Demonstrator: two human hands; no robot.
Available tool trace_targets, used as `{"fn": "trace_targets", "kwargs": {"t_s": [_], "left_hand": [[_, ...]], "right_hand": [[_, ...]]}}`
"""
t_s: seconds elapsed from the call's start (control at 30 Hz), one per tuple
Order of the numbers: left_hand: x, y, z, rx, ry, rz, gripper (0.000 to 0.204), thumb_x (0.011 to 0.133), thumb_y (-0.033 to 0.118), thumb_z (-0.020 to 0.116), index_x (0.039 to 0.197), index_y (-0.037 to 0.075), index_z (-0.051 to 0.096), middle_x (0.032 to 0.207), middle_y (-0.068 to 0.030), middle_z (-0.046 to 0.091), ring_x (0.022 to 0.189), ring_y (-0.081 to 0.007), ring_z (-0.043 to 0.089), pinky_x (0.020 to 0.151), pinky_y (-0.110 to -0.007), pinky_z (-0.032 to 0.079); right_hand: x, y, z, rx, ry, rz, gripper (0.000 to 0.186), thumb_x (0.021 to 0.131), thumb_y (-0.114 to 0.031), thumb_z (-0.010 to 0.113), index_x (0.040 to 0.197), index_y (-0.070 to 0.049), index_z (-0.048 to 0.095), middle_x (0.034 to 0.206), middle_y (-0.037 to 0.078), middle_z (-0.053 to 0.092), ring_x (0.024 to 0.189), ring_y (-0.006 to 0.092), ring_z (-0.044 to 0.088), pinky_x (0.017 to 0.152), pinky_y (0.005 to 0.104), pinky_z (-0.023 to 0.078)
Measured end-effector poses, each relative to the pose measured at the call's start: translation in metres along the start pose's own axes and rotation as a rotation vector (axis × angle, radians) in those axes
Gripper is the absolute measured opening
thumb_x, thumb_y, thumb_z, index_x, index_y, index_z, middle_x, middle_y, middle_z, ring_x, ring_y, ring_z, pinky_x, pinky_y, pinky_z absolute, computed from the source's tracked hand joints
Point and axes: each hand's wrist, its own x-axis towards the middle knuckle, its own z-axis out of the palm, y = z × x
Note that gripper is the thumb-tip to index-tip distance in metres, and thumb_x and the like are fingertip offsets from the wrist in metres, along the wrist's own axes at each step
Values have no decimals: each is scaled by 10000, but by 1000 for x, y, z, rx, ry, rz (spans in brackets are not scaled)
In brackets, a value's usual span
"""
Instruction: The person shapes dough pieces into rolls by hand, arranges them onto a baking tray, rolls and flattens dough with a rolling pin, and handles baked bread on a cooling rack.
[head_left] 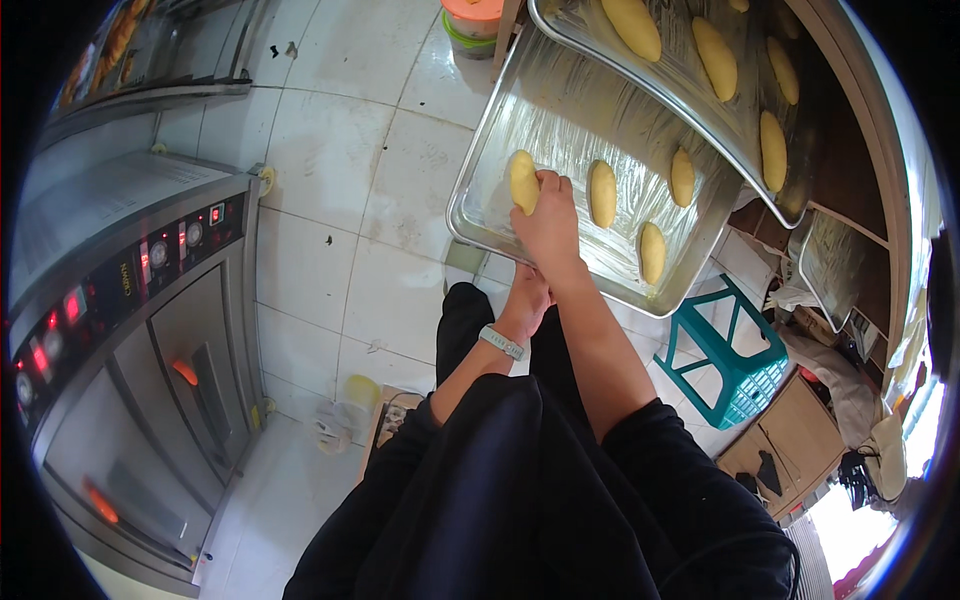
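A shiny, greased metal baking tray point(660, 308) juts out in front of me, with several long, pale yellow dough pieces spaced across it. At its left end my right hand point(550, 218) is closed, thumb and fingers against the near right side of one dough piece point(522, 180), which lies on the tray. My left hand point(528, 300), below a wrist with a pale watch band point(502, 342), grips the tray's near rim; its fingers are partly hidden by the rim and my right forearm. Beside my right hand lies another dough piece point(603, 194).
A second tray point(690, 118) of dough pieces overlaps the far right side, by a wooden rack point(868, 110). A green plastic stool point(725, 350) stands at right. To the left is a steel oven point(150, 330) with lit controls. Lidded tubs point(470, 30) sit on the tiled floor.
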Motion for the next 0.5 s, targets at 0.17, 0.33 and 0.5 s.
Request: {"fn": "trace_targets", "kwargs": {"t_s": [0.17, 0.33, 0.5], "left_hand": [[-3, 7, 9, -74, 85, -85, 465, 940, 72, 493, 1359, 124, 298, 1224, -55, 518, 1058, -170, 566, 832, -319, 497], [-4, 8, 4, -54, 13, -94, 424, 949, 80, 466, 1343, 110, 313, 1225, -56, 517, 1039, -170, 581, 859, -320, 500], [-3, 5, 3, -80, 2, -48, 410, 948, 72, 458, 1333, 90, 319, 1220, -65, 519, 1038, -177, 580, 874, -325, 498]], "right_hand": [[3, 9, -9, -82, -28, -101, 534, 674, -61, 687, 1150, 9, 455, 1087, 225, 486, 1006, 394, 523, 872, 423, 462], [1, 5, -8, -68, -2, -47, 603, 682, -189, 750, 1172, -1, 453, 1117, 197, 483, 1020, 378, 524, 887, 415, 454], [17, 3, 3, -101, 55, -92, 639, 702, -243, 744, 1209, -7, 435, 1129, 184, 481, 1062, 364, 507, 885, 416, 464]]}}
